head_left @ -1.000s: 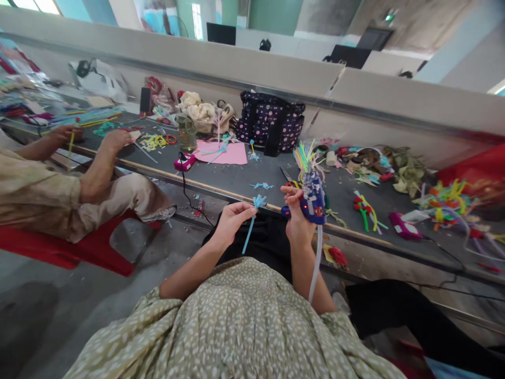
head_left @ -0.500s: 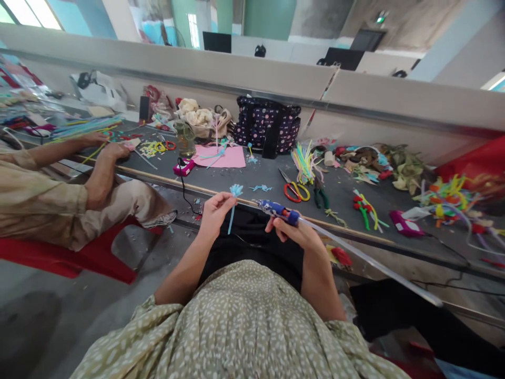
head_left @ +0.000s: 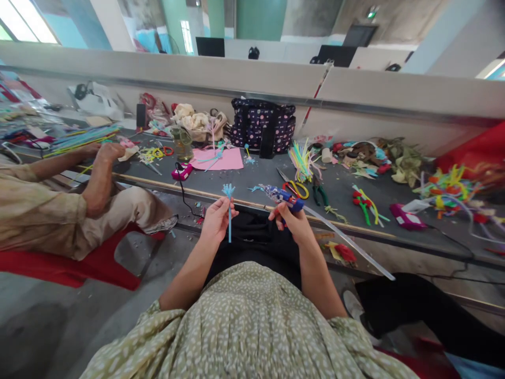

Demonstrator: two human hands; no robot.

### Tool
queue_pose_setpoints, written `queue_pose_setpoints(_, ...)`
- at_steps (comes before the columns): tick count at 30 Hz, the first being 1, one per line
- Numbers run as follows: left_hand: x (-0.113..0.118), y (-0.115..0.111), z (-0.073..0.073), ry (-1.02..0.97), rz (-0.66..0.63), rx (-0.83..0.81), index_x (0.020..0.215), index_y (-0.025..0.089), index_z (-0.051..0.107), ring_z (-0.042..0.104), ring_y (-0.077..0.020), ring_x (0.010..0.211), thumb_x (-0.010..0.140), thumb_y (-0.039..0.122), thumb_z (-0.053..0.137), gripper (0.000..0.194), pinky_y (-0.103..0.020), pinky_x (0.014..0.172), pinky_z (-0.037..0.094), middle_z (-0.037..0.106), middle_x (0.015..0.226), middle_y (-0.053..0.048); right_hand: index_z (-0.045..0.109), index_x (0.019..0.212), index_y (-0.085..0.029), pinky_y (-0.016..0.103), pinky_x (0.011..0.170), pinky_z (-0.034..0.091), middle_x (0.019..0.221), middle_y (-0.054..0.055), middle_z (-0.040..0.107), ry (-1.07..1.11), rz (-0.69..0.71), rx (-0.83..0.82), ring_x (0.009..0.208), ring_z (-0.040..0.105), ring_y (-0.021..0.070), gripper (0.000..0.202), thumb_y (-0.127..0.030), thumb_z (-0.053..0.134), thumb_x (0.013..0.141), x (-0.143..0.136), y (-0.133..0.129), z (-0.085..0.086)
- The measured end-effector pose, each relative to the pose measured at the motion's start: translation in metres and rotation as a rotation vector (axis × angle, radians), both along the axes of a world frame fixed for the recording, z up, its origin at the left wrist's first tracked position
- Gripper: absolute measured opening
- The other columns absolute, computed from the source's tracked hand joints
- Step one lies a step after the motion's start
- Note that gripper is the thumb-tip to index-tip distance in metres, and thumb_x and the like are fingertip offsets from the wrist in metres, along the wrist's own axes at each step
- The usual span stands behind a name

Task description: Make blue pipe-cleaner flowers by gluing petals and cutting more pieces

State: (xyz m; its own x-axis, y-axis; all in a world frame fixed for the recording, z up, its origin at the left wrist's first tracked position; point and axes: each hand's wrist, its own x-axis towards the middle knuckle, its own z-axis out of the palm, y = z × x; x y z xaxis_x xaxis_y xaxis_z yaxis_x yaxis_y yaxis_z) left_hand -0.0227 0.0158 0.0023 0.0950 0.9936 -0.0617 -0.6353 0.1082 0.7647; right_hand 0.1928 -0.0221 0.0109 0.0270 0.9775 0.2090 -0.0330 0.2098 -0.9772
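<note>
Pinched upright in my left hand point(head_left: 216, 220) is a light blue pipe-cleaner flower point(head_left: 228, 190), its looped head above the fingers and its thin stem hanging below. My right hand point(head_left: 295, 222) is wrapped round a blue glue gun point(head_left: 279, 196), its nozzle pointing left. A long clear glue stick point(head_left: 351, 242) runs out of the gun's back, down to the right. A gap separates nozzle and flower. Just beyond the nozzle, small light blue pieces point(head_left: 254, 188) lie on the dark table point(head_left: 252, 176).
Scissors point(head_left: 296, 189) with red and yellow handles and green-handled pliers point(head_left: 321, 196) lie past my right hand. Pipe cleaners point(head_left: 303, 162), a pink sheet point(head_left: 231, 159), a dotted bag point(head_left: 263, 125) and a magenta box point(head_left: 406, 217) are on the table. A co-worker's arm point(head_left: 97, 179) is at left.
My left hand has turned, so the flower's stem hangs nearer upright in front of the fingers. The glue gun has tilted, and its stick's far end has swung left and up.
</note>
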Motion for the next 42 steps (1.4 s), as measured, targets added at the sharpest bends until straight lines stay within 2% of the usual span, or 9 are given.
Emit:
queue_pose_setpoints(3, 0.0, 0.001, -0.001, -0.093, 0.001, -0.062, 0.077, 0.012, 0.064, 0.056, -0.005, 0.051, 0.061, 0.024, 0.087, 0.031, -0.023, 0.064, 0.054, 0.062, 0.063, 0.003, 0.052, 0.081, -0.021, 0.021, 0.037, 0.033, 0.074, -0.001, 0.065, -0.024, -0.083, 0.03, 0.037, 0.042, 0.0042, 0.036, -0.054, 0.066, 0.081, 0.002, 0.003, -0.003)
queue_pose_setpoints(6, 0.001, 0.0, -0.002, -0.095, 0.009, -0.066, 0.077, 0.012, 0.064, 0.06, -0.0067, 0.054, 0.063, 0.022, 0.085, 0.027, -0.023, 0.065, 0.055, 0.065, 0.064, 0.002, 0.052, 0.084, -0.022, 0.021, 0.037, 0.034, 0.076, -0.002, 0.064, -0.043, -0.105, 0.068, 0.039, 0.042, 0.0041, 0.032, -0.05, 0.067, 0.082, -0.001, 0.002, -0.007)
queue_pose_setpoints(13, 0.004, -0.003, 0.002, -0.049, 0.016, -0.11, 0.078, 0.013, 0.064, 0.063, -0.0089, 0.058, 0.063, 0.022, 0.084, 0.027, -0.022, 0.062, 0.054, 0.067, 0.067, 0.0, 0.055, 0.083, -0.021, 0.023, 0.041, 0.038, 0.073, 0.0, 0.065, -0.1, 0.017, 0.126, 0.041, 0.046, 0.0064, 0.03, -0.049, 0.063, 0.085, -0.019, -0.013, -0.008)
queue_pose_setpoints(20, 0.011, -0.009, 0.005, 0.006, 0.045, -0.075, 0.072, 0.013, 0.065, 0.055, -0.0062, 0.055, 0.057, 0.026, 0.086, 0.028, -0.02, 0.057, 0.046, 0.062, 0.064, 0.002, 0.06, 0.082, -0.019, 0.022, 0.042, 0.039, 0.069, -0.001, 0.061, -0.149, -0.021, 0.138, 0.044, 0.048, 0.0074, 0.028, -0.047, 0.065, 0.083, -0.028, -0.019, -0.014)
queue_pose_setpoints(27, 0.015, -0.013, 0.003, 0.012, 0.049, -0.058, 0.068, 0.013, 0.066, 0.046, -0.003, 0.05, 0.06, 0.026, 0.084, 0.024, -0.016, 0.049, 0.036, 0.056, 0.061, 0.004, 0.06, 0.084, -0.02, 0.023, 0.043, 0.038, 0.07, 0.0, 0.061, -0.19, 0.015, 0.119, 0.046, 0.045, 0.0078, 0.026, -0.045, 0.065, 0.083, -0.028, -0.023, -0.019)
queue_pose_setpoints(36, 0.016, -0.016, -0.001, 0.009, 0.043, -0.03, 0.066, 0.013, 0.064, 0.045, -0.0034, 0.051, 0.062, 0.026, 0.082, 0.023, -0.017, 0.051, 0.037, 0.053, 0.059, 0.004, 0.056, 0.077, -0.02, 0.023, 0.053, 0.039, 0.066, -0.004, 0.054, -0.366, 0.049, 0.182, 0.054, 0.045, 0.0094, 0.023, -0.039, 0.069, 0.081, -0.034, -0.03, -0.007)
queue_pose_setpoints(42, 0.017, -0.016, -0.003, 0.012, 0.029, -0.034, 0.071, 0.013, 0.065, 0.046, -0.0029, 0.05, 0.062, 0.029, 0.083, 0.026, -0.016, 0.05, 0.038, 0.057, 0.062, 0.004, 0.056, 0.078, -0.02, 0.024, 0.056, 0.04, 0.067, -0.003, 0.056, -0.382, 0.029, 0.188, 0.058, 0.048, 0.011, 0.023, -0.039, 0.069, 0.081, -0.034, -0.032, -0.01)
